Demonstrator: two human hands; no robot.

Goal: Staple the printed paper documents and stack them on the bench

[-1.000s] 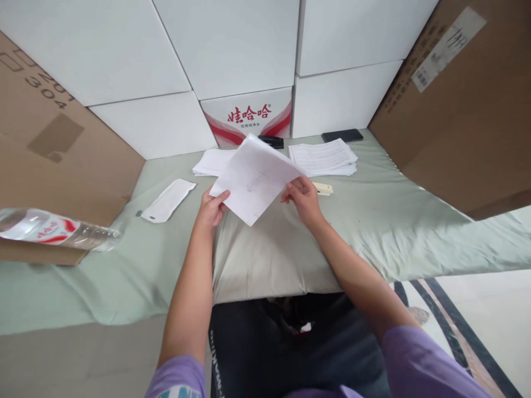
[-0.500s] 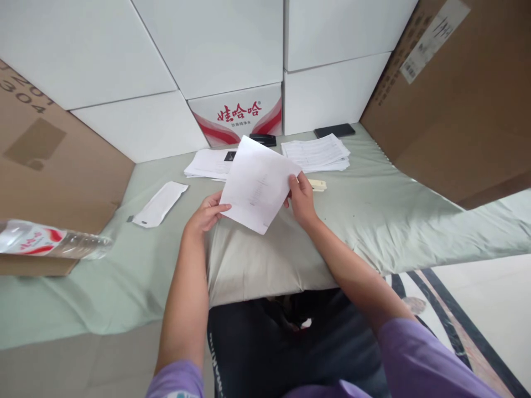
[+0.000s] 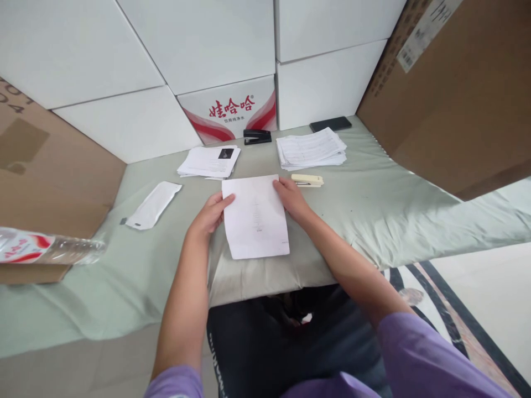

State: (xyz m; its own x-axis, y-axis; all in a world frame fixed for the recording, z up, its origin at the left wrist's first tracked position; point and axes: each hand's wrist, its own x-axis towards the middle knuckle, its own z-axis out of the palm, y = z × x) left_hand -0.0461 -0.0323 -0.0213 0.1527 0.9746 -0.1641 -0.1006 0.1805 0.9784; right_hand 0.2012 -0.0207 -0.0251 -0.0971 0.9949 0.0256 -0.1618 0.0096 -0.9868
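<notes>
A white sheet of paper (image 3: pixel 256 218) lies flat on the pale green cloth (image 3: pixel 373 199) in front of me, blank side up with faint print showing through. My left hand (image 3: pixel 209 213) touches its upper left edge with fingers spread. At the upper right corner my right hand (image 3: pixel 291 198) rests with fingertips on the paper. Neither hand lifts the sheet.
Behind the sheet lie a paper stack with a dark photo (image 3: pixel 209 161), a thicker printed stack (image 3: pixel 311 149), a black stapler (image 3: pixel 257 136), a cream stapler (image 3: pixel 307 180) and a phone (image 3: pixel 330 124). A white sleeve (image 3: pixel 152 205) and water bottle (image 3: pixel 45 249) are left. Boxes wall the table.
The sheet was held tilted in the air by both hands; now it lies flat on the cloth with both hands resting on its top corners.
</notes>
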